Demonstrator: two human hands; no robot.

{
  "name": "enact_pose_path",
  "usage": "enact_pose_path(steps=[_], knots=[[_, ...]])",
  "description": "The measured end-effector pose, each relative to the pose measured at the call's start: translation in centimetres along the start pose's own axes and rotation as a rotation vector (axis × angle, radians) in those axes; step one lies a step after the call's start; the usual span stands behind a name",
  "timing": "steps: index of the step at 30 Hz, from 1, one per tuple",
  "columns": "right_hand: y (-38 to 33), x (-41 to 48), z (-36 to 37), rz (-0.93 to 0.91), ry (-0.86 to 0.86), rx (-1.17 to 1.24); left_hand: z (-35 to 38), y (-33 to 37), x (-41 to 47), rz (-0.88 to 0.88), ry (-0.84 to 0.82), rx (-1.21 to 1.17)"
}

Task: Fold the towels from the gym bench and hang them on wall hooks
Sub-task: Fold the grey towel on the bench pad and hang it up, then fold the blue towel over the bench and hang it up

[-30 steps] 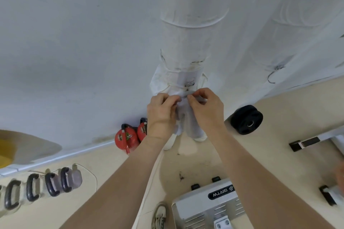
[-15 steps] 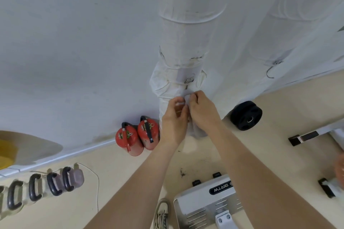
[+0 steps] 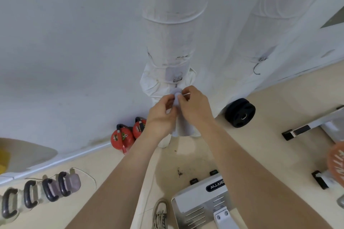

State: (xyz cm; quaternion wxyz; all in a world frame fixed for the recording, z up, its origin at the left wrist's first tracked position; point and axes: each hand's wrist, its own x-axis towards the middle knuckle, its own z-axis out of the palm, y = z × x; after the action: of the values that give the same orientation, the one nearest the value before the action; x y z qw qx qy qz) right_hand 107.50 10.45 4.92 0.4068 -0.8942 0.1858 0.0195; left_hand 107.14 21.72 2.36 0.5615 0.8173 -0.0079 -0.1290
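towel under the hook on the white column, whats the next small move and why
Probably raise the pinched top of the towel a little and slip it over the metal hook. The left hand and the right hand both pinch the towel's top just below that hook, and the rest hangs down. Whether it has caught on the hook cannot be told.

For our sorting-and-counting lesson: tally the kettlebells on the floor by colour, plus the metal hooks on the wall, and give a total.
Red kettlebells: 2
Pale kettlebells with black handles: 4 in view
Metal hooks: 2
Total: 8
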Motion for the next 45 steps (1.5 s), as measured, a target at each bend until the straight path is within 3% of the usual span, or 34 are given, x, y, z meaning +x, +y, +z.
enact_pose_path(steps=[2,7,13,21,25,32,37,45], knots=[[0.1,0.2,-0.8,0.023,-0.078,0.015,-0.9,0.3,-0.2,-0.003,-0.039,0.069],[0.5,-1.0,-3.5,0.018,-0.142,0.088,-3.0,0.6,-2.4,0.013,0.223,-0.066],[1.6,-4.7,-6.2,-0.083,-0.187,0.09,-3.9,1.7,-8.0,0.045,0.276,-0.079],[5.1,-13.5,-9.8,-0.248,-0.158,-0.087,0.4,2.3,-17.0,0.104,0.09,0.175],[8.8,-19.2,-11.3,-0.283,-0.24,-0.167,3.4,2.1,-22.8,0.149,0.008,0.373],[18.5,-30.2,-13.1,-0.153,-0.263,-0.216,9.1,0.6,-33.0,0.252,-0.19,0.555],[23.9,-37.9,-13.4,0.068,-0.239,0.0,11.0,-0.9,-38.6,0.301,-0.315,0.637],[32.2,-52.7,-9.4,0.366,-0.21,-0.041,13.4,-8.2,-48.9,0.286,-0.517,0.532]])
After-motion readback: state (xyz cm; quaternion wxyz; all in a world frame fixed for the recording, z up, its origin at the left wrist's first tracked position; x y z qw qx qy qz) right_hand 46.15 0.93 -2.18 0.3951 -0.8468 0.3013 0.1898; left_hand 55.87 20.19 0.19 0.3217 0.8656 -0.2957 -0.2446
